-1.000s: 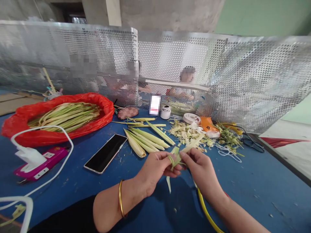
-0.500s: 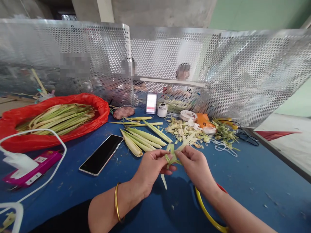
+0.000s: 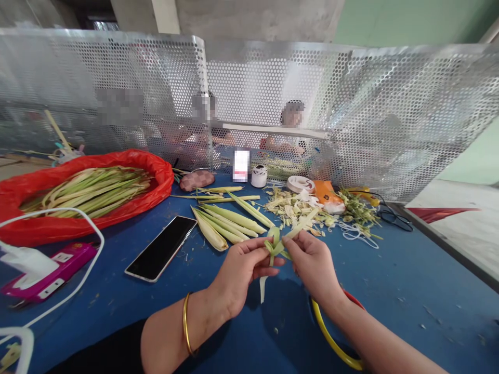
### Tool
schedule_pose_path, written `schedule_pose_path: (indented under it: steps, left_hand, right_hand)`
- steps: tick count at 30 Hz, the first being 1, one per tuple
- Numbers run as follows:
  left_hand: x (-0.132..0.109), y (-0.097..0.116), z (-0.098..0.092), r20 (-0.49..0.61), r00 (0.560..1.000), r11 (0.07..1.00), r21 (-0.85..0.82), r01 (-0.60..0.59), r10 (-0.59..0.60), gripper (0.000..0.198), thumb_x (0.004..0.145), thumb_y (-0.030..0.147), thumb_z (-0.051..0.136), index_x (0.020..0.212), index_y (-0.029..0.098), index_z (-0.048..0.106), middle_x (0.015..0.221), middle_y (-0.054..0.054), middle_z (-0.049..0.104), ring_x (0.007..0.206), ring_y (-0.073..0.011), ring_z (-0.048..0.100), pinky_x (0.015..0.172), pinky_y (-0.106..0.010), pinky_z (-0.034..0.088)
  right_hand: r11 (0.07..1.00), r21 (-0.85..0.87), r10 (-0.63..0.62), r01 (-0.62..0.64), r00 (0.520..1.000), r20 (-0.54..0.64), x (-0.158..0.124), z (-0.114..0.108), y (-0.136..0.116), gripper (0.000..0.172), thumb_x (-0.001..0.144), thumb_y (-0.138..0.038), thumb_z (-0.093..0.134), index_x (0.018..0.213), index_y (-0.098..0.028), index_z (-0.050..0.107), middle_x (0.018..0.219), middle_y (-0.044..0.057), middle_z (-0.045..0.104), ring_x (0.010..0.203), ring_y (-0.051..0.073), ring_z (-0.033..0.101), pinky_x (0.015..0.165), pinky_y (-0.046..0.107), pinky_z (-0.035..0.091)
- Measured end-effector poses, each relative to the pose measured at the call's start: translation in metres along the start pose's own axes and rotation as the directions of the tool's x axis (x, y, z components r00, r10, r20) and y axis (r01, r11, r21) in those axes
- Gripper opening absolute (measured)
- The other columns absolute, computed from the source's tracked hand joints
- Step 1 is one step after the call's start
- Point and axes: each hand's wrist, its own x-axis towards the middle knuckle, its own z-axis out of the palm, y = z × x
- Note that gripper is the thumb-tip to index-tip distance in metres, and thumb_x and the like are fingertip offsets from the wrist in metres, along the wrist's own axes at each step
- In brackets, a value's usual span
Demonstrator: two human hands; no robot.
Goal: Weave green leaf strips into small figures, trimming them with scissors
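Pale green leaf strips (image 3: 276, 246), folded over one another into a small knot-like piece, are held above the blue table (image 3: 218, 343). My left hand (image 3: 247, 265) pinches the piece from the left, thumb on top and fingers beneath. From the right, my right hand (image 3: 312, 259) grips the same strips between thumb and forefinger. One wide end sticks up past the right hand, and another hangs below the left fingers. Just beyond the hands lies a fan of green husk leaves (image 3: 230, 221). Part of the folding is hidden behind my fingers.
A red bag (image 3: 158, 174) full of long leaves stands at left, near a purple power strip (image 3: 70, 259) and a phone (image 3: 161, 249). Leaf scraps (image 3: 288, 205) and a tape roll (image 3: 300, 184) lie farther back. A perforated metal screen (image 3: 265, 83) closes off the table; people sit behind it.
Around the knot, the strips have shifted slightly and the loop at its top stands more open. Both hands keep their hold. The whole view has drifted a little.
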Motion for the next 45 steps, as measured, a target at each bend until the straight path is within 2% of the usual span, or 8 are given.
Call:
schedule_pose_path:
  steps: [5, 10, 17, 21, 24, 30, 33, 45]
  left_hand:
    - [-0.002, -0.002, 0.0, 0.058, 0.997, 0.999, 0.011, -0.048, 0.048, 0.029, 0.069, 0.01, 0.067, 0.097, 0.015, 0.073, 0.092, -0.006, 0.073, 0.08, -0.0162, 0.07, 0.068, -0.022, 0.056]
    - [0.0, -0.006, 0.001, -0.083, 0.989, 0.99, 0.083, -0.117, 0.124, 0.027, 0.063, 0.018, 0.079, 0.089, 0.013, 0.073, 0.072, -0.003, 0.07, 0.063, -0.0128, 0.066, 0.054, -0.019, 0.051]
    - [0.013, 0.004, -0.007, -0.254, 0.935, 0.968, 0.069, -0.24, 0.249, 0.02, 0.064, 0.023, 0.077, 0.081, 0.014, 0.071, 0.076, -0.002, 0.068, 0.064, -0.013, 0.064, 0.048, -0.019, 0.049]
    - [0.012, 0.006, -0.009, -0.238, 0.938, 0.966, 0.115, -0.232, 0.254, 0.022, 0.063, 0.023, 0.076, 0.082, 0.013, 0.071, 0.07, 0.0, 0.065, 0.057, -0.0103, 0.059, 0.045, -0.018, 0.045]
    - [0.008, 0.004, -0.007, -0.091, 0.971, 0.957, 0.214, -0.197, 0.221, 0.016, 0.067, 0.024, 0.072, 0.079, 0.013, 0.071, 0.06, 0.001, 0.061, 0.05, -0.0084, 0.052, 0.042, -0.017, 0.04]
    - [0.001, 0.002, -0.004, 0.092, 0.981, 0.884, 0.426, -0.193, 0.17, 0.022, 0.072, 0.032, 0.068, 0.085, 0.015, 0.073, 0.057, 0.0, 0.06, 0.049, -0.0093, 0.048, 0.037, -0.016, 0.029]
    - [-0.002, 0.003, -0.003, 0.145, 0.984, 0.859, 0.485, -0.163, 0.105, 0.022, 0.072, 0.034, 0.067, 0.082, 0.015, 0.073, 0.052, 0.002, 0.054, 0.043, -0.0071, 0.04, 0.037, -0.018, 0.028]
    - [-0.005, 0.001, 0.002, 0.096, 0.988, 0.908, 0.392, -0.149, 0.12, 0.02, 0.066, 0.032, 0.073, 0.075, 0.015, 0.067, 0.055, 0.005, 0.048, 0.048, -0.0068, 0.039, 0.041, -0.018, 0.027]
  right_hand:
    - [1.0, -0.013, 0.008, -0.008, 1.0, -0.004, 0.003, 0.0, 0.002, 0.027, 0.083, -0.042, 0.056, 0.066, -0.022, 0.049, 0.044, -0.009, 0.043, 0.035, 0.009, 0.041, 0.035, 0.02, 0.03]
    - [0.998, -0.054, 0.02, -0.019, 0.999, 0.028, 0.001, 0.003, 0.003, 0.03, 0.085, -0.042, 0.054, 0.064, -0.022, 0.047, 0.039, -0.008, 0.045, 0.034, 0.01, 0.044, 0.038, 0.021, 0.034]
    - [0.983, -0.161, -0.041, 0.084, 0.966, 0.254, -0.007, -0.009, -0.012, 0.031, 0.087, -0.043, 0.055, 0.108, -0.021, 0.052, 0.06, -0.003, 0.064, 0.048, 0.016, 0.059, 0.048, 0.025, 0.045]
    - [0.968, -0.015, -0.215, 0.25, 0.862, 0.459, -0.011, -0.02, -0.027, 0.027, 0.092, -0.027, 0.05, 0.118, -0.022, 0.055, 0.077, 0.0, 0.067, 0.063, 0.014, 0.064, 0.06, 0.025, 0.051]
    - [0.955, 0.175, -0.298, 0.242, 0.762, 0.575, -0.008, -0.025, -0.031, 0.024, 0.095, -0.024, 0.044, 0.107, -0.022, 0.065, 0.09, 0.003, 0.071, 0.078, 0.014, 0.068, 0.074, 0.026, 0.053]
    - [0.882, 0.017, -0.452, 0.472, 0.833, 0.319, 0.001, -0.027, -0.022, 0.016, 0.091, -0.025, 0.056, 0.092, -0.02, 0.071, 0.082, 0.005, 0.069, 0.07, 0.016, 0.065, 0.062, 0.027, 0.05]
    - [0.773, -0.161, -0.579, 0.613, 0.787, 0.212, 0.003, -0.024, -0.019, 0.021, 0.091, -0.024, 0.053, 0.087, -0.021, 0.073, 0.085, 0.007, 0.067, 0.076, 0.018, 0.063, 0.065, 0.029, 0.047]
    - [0.729, -0.377, -0.538, 0.572, 0.819, 0.202, 0.0, -0.012, -0.009, 0.028, 0.094, -0.026, 0.047, 0.075, -0.021, 0.067, 0.07, 0.003, 0.066, 0.07, 0.018, 0.06, 0.068, 0.028, 0.041]
